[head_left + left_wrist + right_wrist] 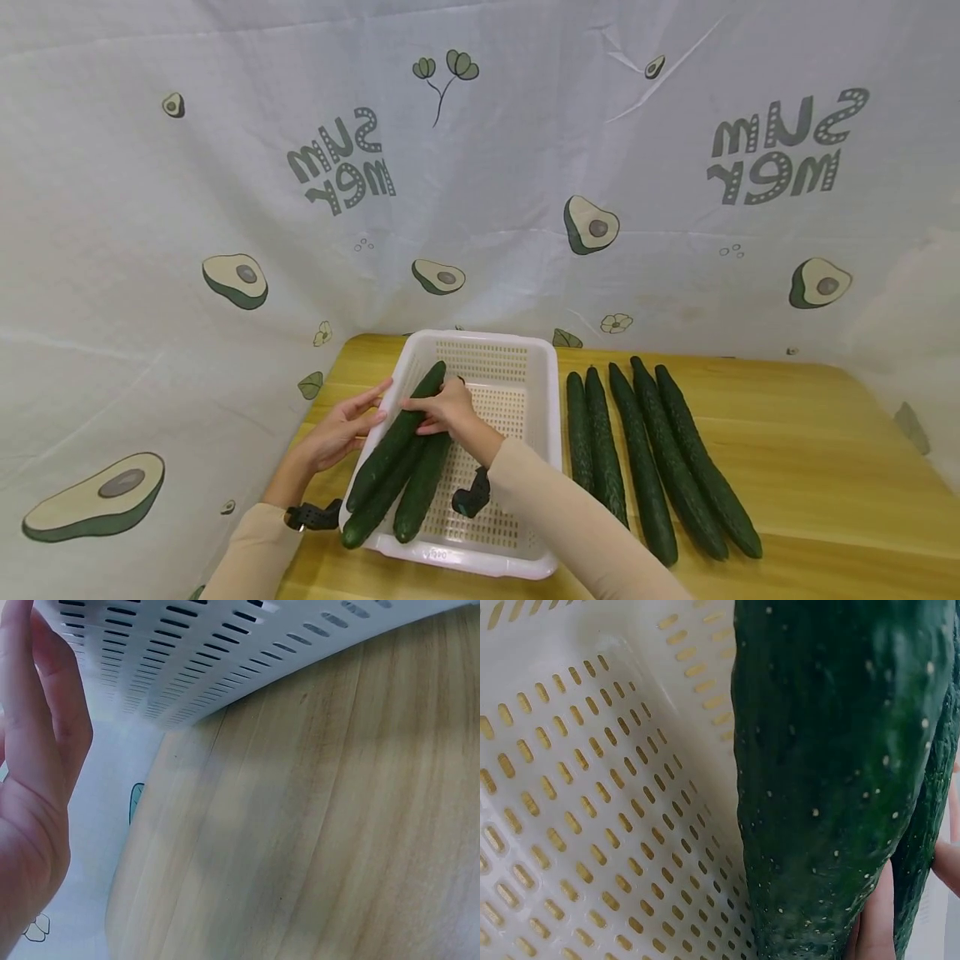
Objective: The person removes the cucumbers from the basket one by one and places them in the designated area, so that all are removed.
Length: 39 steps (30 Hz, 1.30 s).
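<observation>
Three dark green cucumbers lie lengthwise along the left side of a white perforated plastic basket [549, 417]. My right hand [453, 408] reaches in from the right and grips the topmost cucumber [390, 454], its thumb across the upper side. Beside it are the middle cucumber [382, 504] and the right cucumber [422, 492], their far ends hidden by the hand. In the right wrist view a cucumber [832, 765] fills the right half, close to the camera. My left hand [341, 429] touches the basket's left rim with fairly straight fingers, along the slotted wall [202, 652] in the left wrist view.
Several more cucumbers [648, 458] lie side by side on the wooden table [817, 475], right of the basket. A white cloth with avocado prints [510, 167] hangs behind the table and along its left side. Black wrist straps [315, 517] show on the arms.
</observation>
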Each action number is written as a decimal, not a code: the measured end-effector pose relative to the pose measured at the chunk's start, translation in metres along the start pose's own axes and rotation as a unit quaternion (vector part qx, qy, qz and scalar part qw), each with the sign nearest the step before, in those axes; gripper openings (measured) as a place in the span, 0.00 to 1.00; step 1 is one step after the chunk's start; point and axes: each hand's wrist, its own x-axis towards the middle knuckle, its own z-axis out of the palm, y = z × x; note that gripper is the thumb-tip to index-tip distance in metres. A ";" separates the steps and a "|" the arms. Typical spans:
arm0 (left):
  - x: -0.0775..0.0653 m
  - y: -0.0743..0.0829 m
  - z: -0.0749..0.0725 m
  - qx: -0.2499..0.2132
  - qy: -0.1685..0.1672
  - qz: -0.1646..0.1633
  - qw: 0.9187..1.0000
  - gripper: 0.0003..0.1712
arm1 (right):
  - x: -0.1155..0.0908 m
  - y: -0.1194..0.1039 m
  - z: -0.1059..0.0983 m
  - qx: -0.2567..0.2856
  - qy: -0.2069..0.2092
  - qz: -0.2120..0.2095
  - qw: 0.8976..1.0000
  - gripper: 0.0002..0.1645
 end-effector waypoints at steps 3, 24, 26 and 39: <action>-0.002 0.001 0.000 -0.001 0.001 0.000 1.000 0.36 | 0.000 0.000 0.002 0.005 0.007 -0.002 1.000 0.33; 0.000 0.001 0.000 -0.008 -0.002 0.002 1.000 0.35 | -0.002 -0.008 -0.008 0.080 -0.004 0.074 0.994 0.45; 0.000 0.002 0.001 -0.012 -0.005 0.002 1.000 0.35 | -0.003 -0.009 -0.009 0.083 -0.009 0.074 0.994 0.40; -0.001 0.002 -0.001 -0.007 -0.007 0.004 1.000 0.35 | -0.004 -0.012 -0.014 0.106 -0.044 0.080 0.990 0.33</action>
